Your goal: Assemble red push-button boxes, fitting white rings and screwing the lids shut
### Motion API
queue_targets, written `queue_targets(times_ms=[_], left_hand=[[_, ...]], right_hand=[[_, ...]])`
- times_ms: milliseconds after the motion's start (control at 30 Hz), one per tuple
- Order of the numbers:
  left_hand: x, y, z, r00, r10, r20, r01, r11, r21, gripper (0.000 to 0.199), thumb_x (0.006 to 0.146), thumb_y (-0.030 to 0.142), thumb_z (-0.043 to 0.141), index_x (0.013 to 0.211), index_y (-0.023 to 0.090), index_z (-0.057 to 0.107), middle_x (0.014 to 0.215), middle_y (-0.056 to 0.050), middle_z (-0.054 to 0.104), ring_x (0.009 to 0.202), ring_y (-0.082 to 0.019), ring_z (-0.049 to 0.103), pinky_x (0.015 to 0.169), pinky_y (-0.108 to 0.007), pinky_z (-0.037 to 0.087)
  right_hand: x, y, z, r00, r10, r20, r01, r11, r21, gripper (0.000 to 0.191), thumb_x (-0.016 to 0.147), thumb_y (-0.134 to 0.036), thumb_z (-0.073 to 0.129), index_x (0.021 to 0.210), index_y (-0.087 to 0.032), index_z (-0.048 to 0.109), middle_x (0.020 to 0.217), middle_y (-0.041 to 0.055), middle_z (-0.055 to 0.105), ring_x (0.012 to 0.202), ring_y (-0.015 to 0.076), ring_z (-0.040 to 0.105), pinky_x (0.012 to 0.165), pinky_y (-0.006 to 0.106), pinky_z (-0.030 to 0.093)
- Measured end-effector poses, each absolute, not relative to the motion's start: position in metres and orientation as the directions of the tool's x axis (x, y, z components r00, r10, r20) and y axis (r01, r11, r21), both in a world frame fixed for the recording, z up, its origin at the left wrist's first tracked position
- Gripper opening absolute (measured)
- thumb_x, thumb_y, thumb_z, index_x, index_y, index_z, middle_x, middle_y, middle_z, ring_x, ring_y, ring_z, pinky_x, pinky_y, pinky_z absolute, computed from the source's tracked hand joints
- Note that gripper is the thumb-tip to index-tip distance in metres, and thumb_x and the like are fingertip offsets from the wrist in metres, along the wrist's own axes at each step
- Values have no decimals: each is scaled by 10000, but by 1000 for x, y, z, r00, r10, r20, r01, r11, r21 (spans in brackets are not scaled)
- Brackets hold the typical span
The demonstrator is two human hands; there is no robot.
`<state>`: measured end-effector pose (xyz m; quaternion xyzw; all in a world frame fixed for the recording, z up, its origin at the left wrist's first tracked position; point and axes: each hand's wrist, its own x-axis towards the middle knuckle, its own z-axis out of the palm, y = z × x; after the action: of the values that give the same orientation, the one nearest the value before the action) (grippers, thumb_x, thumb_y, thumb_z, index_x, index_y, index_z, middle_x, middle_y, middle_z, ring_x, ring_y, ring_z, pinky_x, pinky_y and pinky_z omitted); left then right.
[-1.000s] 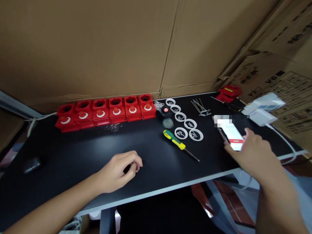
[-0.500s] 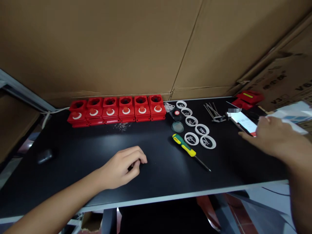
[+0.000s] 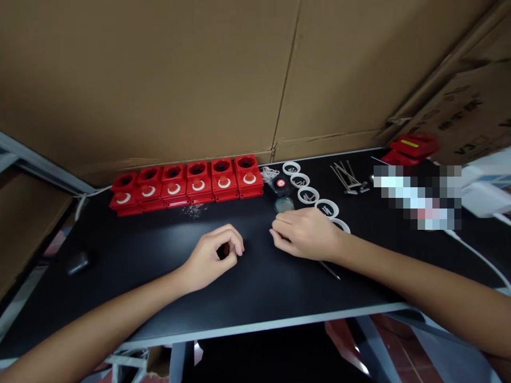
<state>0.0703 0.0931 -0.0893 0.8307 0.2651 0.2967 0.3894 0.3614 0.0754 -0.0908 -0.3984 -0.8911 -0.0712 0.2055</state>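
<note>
Steel shaft jutting out from below it, the screwdriver (image 3: 330,271) lies on the black table (image 3: 255,298), its handle hidden by the right hand (image 3: 305,233). That hand's fingers are curled over the spot; whether they grip the handle, I cannot tell. Just beyond sit a round clear dish (image 3: 284,206) and white rings (image 3: 308,202) with screws (image 3: 326,209) inside. The left hand (image 3: 213,255) rests loosely bent, thumb and fingertips slightly apart. Farther back, six red boxes (image 3: 199,183) stand in a row.
</note>
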Motion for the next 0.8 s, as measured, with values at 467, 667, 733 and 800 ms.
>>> queue_targets(times_ms=[467,667,733,800], left_hand=[[57,96,-88,717,571,400,256,-750,610,239,1050,21,628,949,235,658,998,12,818,889,-111,814,833,-196,602],[55,89,-90,782,405,473,134,-851,508,292,978,-45,596,1093,216,660,1233,-118,854,1385,-279,784,1135,-398,669],[54,86,-89,822,292,489,58,-896,439,330,930,-36,602,1160,191,669,1313,-177,849,1515,-347,690,1197,-496,655],[53,84,-87,850,181,495,-17,-929,370,325,909,-6,618,1182,158,687,1346,-210,844,1590,-380,603,1250,-530,621]], right_hand=[[375,63,-96,-609,571,550,628,771,-104,357,1079,-218,534,730,-149,563,691,-7,546,658,81,397,677,248,261],[377,66,-90,-587,563,582,612,779,-137,251,1052,-163,573,804,-156,613,741,-15,571,675,73,427,688,231,344],[375,64,-87,-575,554,602,599,786,-151,145,1035,-141,585,916,-162,664,793,-16,616,705,75,465,696,235,376],[372,58,-83,-561,536,631,584,797,-157,115,1018,-124,617,1090,-163,697,858,-14,659,741,78,500,702,238,411]])
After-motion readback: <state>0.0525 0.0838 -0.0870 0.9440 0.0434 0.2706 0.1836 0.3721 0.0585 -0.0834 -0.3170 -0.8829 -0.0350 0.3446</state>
